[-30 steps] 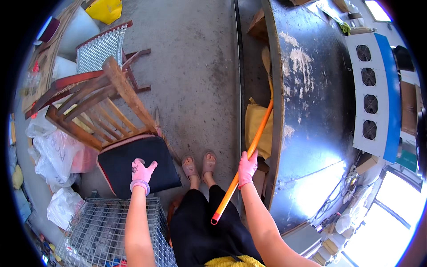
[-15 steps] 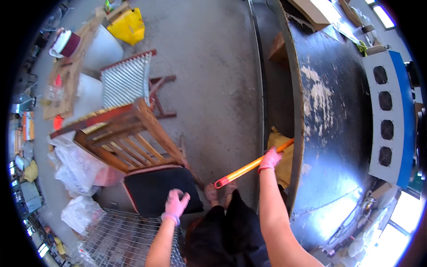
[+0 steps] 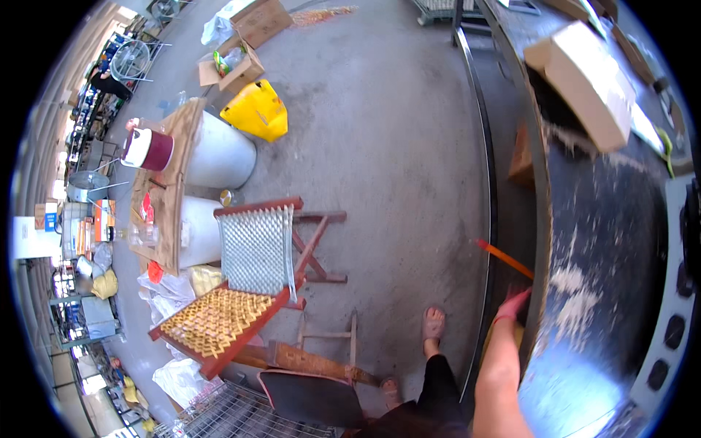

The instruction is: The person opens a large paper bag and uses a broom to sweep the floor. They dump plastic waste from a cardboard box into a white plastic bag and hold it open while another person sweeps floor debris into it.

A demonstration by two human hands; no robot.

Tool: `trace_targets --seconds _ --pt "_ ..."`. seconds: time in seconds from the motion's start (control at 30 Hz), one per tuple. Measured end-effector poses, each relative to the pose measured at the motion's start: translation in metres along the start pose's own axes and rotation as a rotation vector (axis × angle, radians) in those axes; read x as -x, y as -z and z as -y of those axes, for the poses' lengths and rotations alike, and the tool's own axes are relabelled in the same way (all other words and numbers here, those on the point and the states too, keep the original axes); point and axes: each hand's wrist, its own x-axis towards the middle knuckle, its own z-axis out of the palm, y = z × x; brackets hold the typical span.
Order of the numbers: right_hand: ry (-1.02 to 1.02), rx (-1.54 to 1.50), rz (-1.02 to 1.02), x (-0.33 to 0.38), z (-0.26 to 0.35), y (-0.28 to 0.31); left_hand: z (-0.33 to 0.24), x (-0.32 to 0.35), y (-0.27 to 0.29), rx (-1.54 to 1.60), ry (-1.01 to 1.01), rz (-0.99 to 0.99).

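Note:
My right hand [image 3: 511, 305] reaches in under the edge of the dark workbench at the right. Its fingers are blurred and partly hidden by the bench edge. Close beyond them an orange stick [image 3: 505, 258] with a red end pokes out from under the bench, slanting up to the left. I cannot make out whether the fingers are round it. My left hand is outside the picture. Nearest my legs are a black seat cushion [image 3: 310, 396] and a wooden frame with a yellow woven panel [image 3: 219, 319].
A red-framed chair with a silver woven seat [image 3: 255, 248] stands left of centre. Behind it, a plank [image 3: 188, 157] lies across white drums [image 3: 223, 157]. A yellow container [image 3: 255, 111] is on the floor. A cardboard piece [image 3: 584, 84] lies on the workbench [image 3: 577, 219]; a wire cage [image 3: 226, 416] stands lower left.
My right hand has moved from beside the bench to beneath its edge. The orange stick has shifted right and now slants the other way. My left hand has left view, and the view has swung left.

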Motion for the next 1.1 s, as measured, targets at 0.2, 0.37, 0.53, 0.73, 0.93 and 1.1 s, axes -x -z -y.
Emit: trace_targets --seconds 0.2,0.37,0.53,0.73,0.93,1.1 --pt "-0.516 0.427 0.449 0.058 0.02 -0.078 0.064 -0.037 0.06 -0.951 -0.584 -0.092" --pt "-0.578 0.776 0.907 0.126 0.13 -0.179 -0.206 -0.017 0.041 -0.153 -0.359 -0.258" --pt "-0.591 0.987 0.986 0.135 0.218 -0.282 -0.389 0.009 0.075 -0.024 -0.585 -0.292" --pt "-0.061 1.153 1.184 0.104 0.335 -0.405 -0.519 0.025 0.128 -0.088 -0.693 -0.259" --pt "-0.181 1.018 0.755 0.04 0.366 -0.517 -0.626 0.042 0.233 -0.183 -0.613 -0.322" --pt "-0.175 1.079 0.602 -0.013 0.324 -0.569 -0.719 0.065 0.277 -0.284 -0.613 -0.37"
